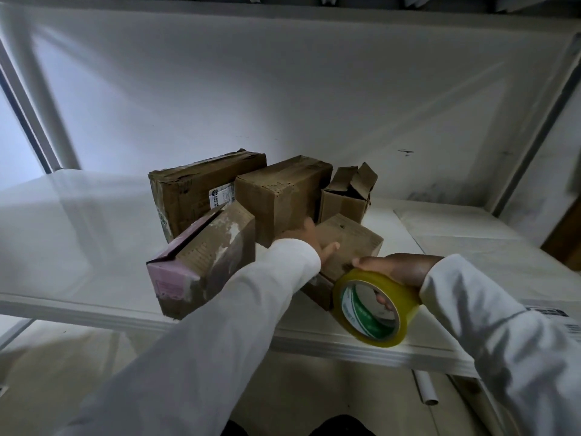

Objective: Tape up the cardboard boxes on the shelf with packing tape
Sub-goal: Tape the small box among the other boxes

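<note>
Cardboard everywhere on this shelf (361,341): five boxes are bunched together, and nothing is seen being taped yet. The right hand (399,267) is wrapped around a roll of yellowish packing tape (374,306), its grip closed on the roll with fingertips showing through the core, and the roll is held just at the front edge of the shelf. The left hand (314,239) is laid against the low box (349,247) nearest the front, fingers mostly spread and flat rather than pinching anything, though part of the hand is hidden by the sleeve. What could go wrong, probably: the low box is sat right by the shelf lip, so if it's tugged forward with only a flat palm on it, it could be slid off the edge. The pink-ended box (201,265) is leaned at a tilt just beside the left arm, so it could easily be knocked over by the sleeve. The small box at the back (345,199) has its flaps sticking up and crumpled, so tape there may be laid over a gap and not seal. No loose tape end can be made out on the roll, so time could be lost hunting for it one-handed.
</note>
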A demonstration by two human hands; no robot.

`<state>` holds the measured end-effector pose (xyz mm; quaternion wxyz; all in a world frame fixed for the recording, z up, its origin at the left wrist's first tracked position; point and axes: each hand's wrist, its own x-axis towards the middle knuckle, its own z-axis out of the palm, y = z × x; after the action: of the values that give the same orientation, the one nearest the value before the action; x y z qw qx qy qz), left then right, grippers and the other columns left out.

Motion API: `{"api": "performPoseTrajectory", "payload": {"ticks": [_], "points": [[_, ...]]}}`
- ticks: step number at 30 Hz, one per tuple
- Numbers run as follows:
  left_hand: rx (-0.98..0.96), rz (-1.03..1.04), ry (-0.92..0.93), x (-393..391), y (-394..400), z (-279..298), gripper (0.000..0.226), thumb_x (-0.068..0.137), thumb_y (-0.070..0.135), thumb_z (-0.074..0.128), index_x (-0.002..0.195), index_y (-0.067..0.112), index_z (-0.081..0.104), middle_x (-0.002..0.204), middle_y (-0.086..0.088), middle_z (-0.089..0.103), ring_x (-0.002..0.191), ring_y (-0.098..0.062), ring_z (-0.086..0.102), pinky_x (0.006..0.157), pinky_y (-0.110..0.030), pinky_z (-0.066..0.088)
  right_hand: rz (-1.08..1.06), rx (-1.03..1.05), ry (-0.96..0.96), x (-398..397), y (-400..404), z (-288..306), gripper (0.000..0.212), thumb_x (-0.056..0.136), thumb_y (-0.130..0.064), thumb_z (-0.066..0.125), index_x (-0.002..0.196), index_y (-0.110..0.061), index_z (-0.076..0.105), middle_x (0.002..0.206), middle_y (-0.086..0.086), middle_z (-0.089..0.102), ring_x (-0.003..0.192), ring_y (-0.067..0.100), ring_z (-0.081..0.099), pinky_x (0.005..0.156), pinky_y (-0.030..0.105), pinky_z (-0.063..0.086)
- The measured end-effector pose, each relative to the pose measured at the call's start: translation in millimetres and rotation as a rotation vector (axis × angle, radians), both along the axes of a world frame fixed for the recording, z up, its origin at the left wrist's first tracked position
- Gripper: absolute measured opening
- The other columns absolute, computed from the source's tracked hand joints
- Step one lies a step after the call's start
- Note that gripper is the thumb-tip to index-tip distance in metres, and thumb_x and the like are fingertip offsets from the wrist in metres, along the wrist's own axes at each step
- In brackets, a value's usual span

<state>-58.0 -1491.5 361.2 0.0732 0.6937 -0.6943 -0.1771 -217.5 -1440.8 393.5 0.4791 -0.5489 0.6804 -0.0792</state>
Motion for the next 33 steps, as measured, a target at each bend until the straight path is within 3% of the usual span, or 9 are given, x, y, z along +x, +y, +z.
{"api": "performPoseTrajectory", "payload": {"ticks": [4, 8, 13, 16, 20, 24, 26, 30, 33], "points": [[0.18, 0.061, 0.111, 3.9, -10.0, 4.7, 0.088, 0.085, 0.069, 0.045, 0.149, 0.014, 0.02, 0.149, -0.015, 0.033, 0.134, -0.035, 0.035, 0.109, -0.046, 0.032, -0.01, 0.023, -0.038, -4.0, 0.7, -6.1, 0.041, 0.089, -0.051, 0.051, 0.103, -0.013, 0.054, 0.076, 0.006, 0.063, 0.069, 0.018, 0.061, 0.067, 0.028, 0.05], [0.167, 0.067, 0.067, 6.0, -16.4, 0.8, 0.092, 0.078, 0.077, 0.045, 0.143, 0.013, 0.035, 0.141, -0.014, 0.044, 0.127, -0.035, 0.043, 0.106, -0.045, 0.037, -0.01, 0.034, -0.1, -6.8, 0.2, -12.8, 0.038, 0.089, -0.053, 0.048, 0.089, -0.016, 0.057, 0.047, -0.003, 0.063, 0.055, 0.014, 0.061, 0.056, 0.024, 0.051], [0.062, 0.067, -0.007, 10.9, -15.8, -7.2, 0.089, 0.075, 0.083, 0.038, 0.129, 0.013, 0.05, 0.122, -0.011, 0.057, 0.112, -0.032, 0.053, 0.089, -0.039, 0.043, 0.035, -0.034, -0.077, -6.2, -2.4, -7.7, 0.035, 0.089, -0.051, 0.049, 0.088, -0.017, 0.058, 0.063, 0.001, 0.066, 0.06, 0.014, 0.062, 0.053, 0.021, 0.05], [0.114, 0.107, 0.067, 18.2, -20.1, -5.8, 0.092, 0.076, 0.082, 0.039, 0.14, 0.016, 0.04, 0.137, -0.012, 0.048, 0.124, -0.034, 0.046, 0.1, -0.044, 0.039, 0.144, -0.07, -0.208, -9.3, 1.4, -0.1, 0.047, 0.07, -0.059, 0.069, 0.088, -0.016, 0.063, 0.067, 0.001, 0.069, 0.061, 0.013, 0.065, 0.055, 0.022, 0.052], [0.232, 0.18, 0.405, 32.2, -31.8, -10.6, 0.093, 0.078, 0.077, 0.042, 0.145, 0.013, 0.035, 0.146, -0.014, 0.04, 0.131, -0.036, 0.04, 0.111, -0.047, 0.031, 0.253, -0.183, -0.679, -10.0, 2.6, 11.9, 0.064, 0.025, -0.056, 0.09, 0.066, -0.011, 0.071, 0.063, 0.008, 0.066, 0.055, 0.016, 0.064, 0.057, 0.023, 0.055], [0.288, 0.48, 0.938, 38.3, -34.3, -30.7, 0.076, 0.08, 0.067, 0.054, 0.134, 0.013, 0.048, 0.129, -0.017, 0.055, 0.117, -0.039, 0.052, 0.101, -0.048, 0.043, 0.26, -0.296, -0.867, 19.2, -1.6, 22.5, 0.037, 0.051, -0.043, 0.087, 0.061, -0.011, 0.071, 0.057, 0.005, 0.064, 0.051, 0.013, 0.062, 0.054, 0.023, 0.054], [0.194, 0.56, 1.018, 41.9, -36.1, -36.5, 0.065, 0.09, 0.062, 0.042, 0.134, 0.014, 0.048, 0.132, -0.014, 0.054, 0.121, -0.036, 0.05, 0.104, -0.045, 0.039, 0.203, -0.327, -0.846, 34.4, -8.0, 28.2, 0.029, 0.071, -0.033, 0.074, 0.072, -0.005, 0.067, 0.056, 0.004, 0.063, 0.048, 0.012, 0.06, 0.052, 0.022, 0.053], [-0.365, 0.264, 0.665, 44.1, -12.2, -46.4, 0.044, 0.099, 0.043, 0.029, 0.128, 0.017, 0.049, 0.127, -0.009, 0.054, 0.12, -0.03, 0.049, 0.101, -0.038, 0.037, 0.07, -0.369, -0.791, 51.0, -30.4, 36.5, 0.053, 0.068, -0.047, 0.059, 0.095, -0.002, 0.065, 0.069, 0.007, 0.067, 0.06, 0.017, 0.064, 0.059, 0.026, 0.057], [-0.623, 0.008, 0.571, 31.3, 12.4, -63.3, 0.09, 0.072, 0.069, 0.032, 0.141, 0.011, 0.039, 0.144, -0.01, 0.042, 0.133, -0.026, 0.036, 0.111, -0.038, 0.025, 0.058, -0.328, -0.782, 60.0, -40.7, 36.0, 0.054, 0.068, -0.05, 0.059, 0.1, -0.007, 0.064, 0.074, 0.009, 0.068, 0.066, 0.021, 0.065, 0.064, 0.03, 0.058]]}}
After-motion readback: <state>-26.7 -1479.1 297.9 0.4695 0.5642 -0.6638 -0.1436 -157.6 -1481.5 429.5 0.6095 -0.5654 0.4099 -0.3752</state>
